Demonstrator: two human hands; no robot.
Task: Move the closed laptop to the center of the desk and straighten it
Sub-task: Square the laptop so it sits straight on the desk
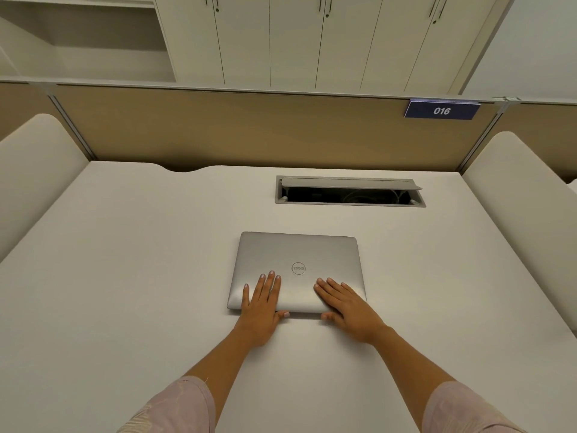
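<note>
Your left hand (261, 303) and right hand (346, 303) press flat, unclenched, on the closed silver metal laptop (298, 271): rigid, slick-lidded, best gripped at its near edge beneath your thumbs.

Both hands cover the near corners of the laptop (296, 270) lid. The cable box (349, 195) interior is too dark to read. The picture's bottom edge cuts both sleeves; its sides crop the desk (125, 276).
</note>
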